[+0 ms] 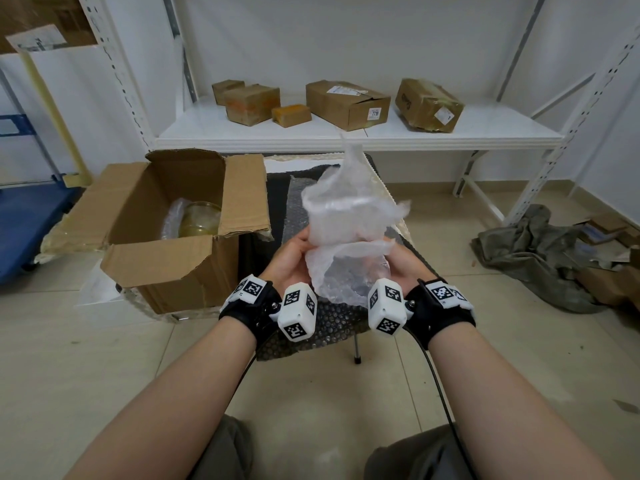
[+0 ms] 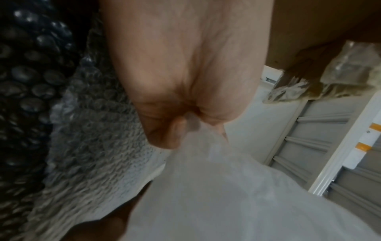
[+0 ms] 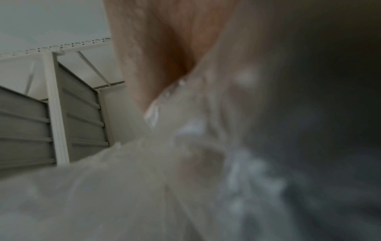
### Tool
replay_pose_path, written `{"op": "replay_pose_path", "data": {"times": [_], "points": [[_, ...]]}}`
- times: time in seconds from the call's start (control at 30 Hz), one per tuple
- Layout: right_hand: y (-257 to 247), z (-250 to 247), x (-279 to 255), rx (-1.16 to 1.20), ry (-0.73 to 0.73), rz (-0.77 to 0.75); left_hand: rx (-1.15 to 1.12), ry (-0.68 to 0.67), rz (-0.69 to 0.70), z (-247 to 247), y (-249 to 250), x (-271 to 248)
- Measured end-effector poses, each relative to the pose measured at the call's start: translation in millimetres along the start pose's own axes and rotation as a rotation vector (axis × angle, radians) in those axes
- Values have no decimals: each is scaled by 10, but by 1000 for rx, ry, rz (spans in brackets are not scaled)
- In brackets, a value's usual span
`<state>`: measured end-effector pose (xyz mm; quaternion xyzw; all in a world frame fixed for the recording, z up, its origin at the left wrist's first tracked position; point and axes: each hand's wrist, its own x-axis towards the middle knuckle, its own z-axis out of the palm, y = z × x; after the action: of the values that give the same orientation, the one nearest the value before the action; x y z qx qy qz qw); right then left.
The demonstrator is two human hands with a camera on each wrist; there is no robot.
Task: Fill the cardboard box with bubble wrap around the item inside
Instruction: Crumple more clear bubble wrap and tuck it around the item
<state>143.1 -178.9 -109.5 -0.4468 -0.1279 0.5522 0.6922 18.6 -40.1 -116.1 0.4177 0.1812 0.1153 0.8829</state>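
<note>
A crumpled wad of bubble wrap (image 1: 349, 233) is held between both hands, to the right of the box (image 1: 166, 233) and above it. The left hand (image 1: 291, 258) has its grip closed on the wad's near left edge; in the left wrist view the film is seen pinched between thumb and fingers (image 2: 175, 130). The right hand (image 1: 403, 263) is cupped round the lower right of the wad, its fingers curled behind the film, though in the right wrist view the grip is too blurred to be made out.

The wad is judged very light, soft and springy: it can be squeezed small but is likely to puff back when released. Its film looks smooth, so a loose pinch may slip; a hold on gathered folds near the middle would be surer than one on a thin edge.

The box stands open, flaps raised, with a glass jar (image 1: 201, 218) inside against its right wall and some wrap already beside the jar. The jar is taken to be fragile, so the wad is best pressed into the gaps beside it, not onto it. More wrap lies spread under the hands, right of the box.
</note>
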Motion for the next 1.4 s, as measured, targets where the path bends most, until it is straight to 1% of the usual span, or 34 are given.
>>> {"op": "replay_pose_path", "data": {"times": [0.07,0.13,0.27,0.3,0.33,0.37,0.4,0.47,0.5,0.57,0.63,0.73,0.8,0.87,0.9,1.0,1.03,1.1,1.23,1.3,1.4], "points": [[-2,-21,-11,3,-28,-14,19,24,-38,-1,-5,-20],[6,-37,-15,8,31,-39,-3,24,-67,3,2,-46],[-28,-19,6,-36,176,-107,-105,49,-53,-37,40,-60],[-44,-15,14,-38,177,-110,-123,56,-51,-44,47,-66],[-47,-7,20,-55,145,-100,-103,88,-34,-31,36,-92],[-35,-9,28,-73,97,-89,-33,131,-12,-31,23,-118],[-28,2,25,-121,79,-75,27,126,-29,-16,23,-160],[3,-7,47,-214,118,-91,139,147,-73,-29,21,-214],[13,-6,54,-242,147,-129,198,133,-99,-34,13,-202],[2,0,65,-290,198,-206,265,125,-74,-56,56,-126],[-24,18,79,-297,271,-287,219,18,-91,-54,104,-66],[-58,31,89,-212,348,-389,170,-151,-198,17,102,-129],[-51,-3,106,-162,374,-446,210,-142,-186,-1,83,-101],[-40,-19,106,-136,408,-479,268,-172,-145,-25,43,-58],[-39,-15,93,-121,423,-488,297,-154,-138,-47,33,-24],[-48,-26,74,-133,469,-476,287,10,-79,-52,27,29],[-51,-38,82,-157,485,-464,287,38,-51,-66,15,52],[-34,-41,92,-241,511,-424,315,51,-7,-72,-15,65],[-19,5,65,-407,576,-302,370,128,65,-89,-11,46],[-59,32,47,-455,548,-234,404,127,82,-95,8,32],[-95,3,98,-528,451,-103,523,169,115,-112,43,25]]}}
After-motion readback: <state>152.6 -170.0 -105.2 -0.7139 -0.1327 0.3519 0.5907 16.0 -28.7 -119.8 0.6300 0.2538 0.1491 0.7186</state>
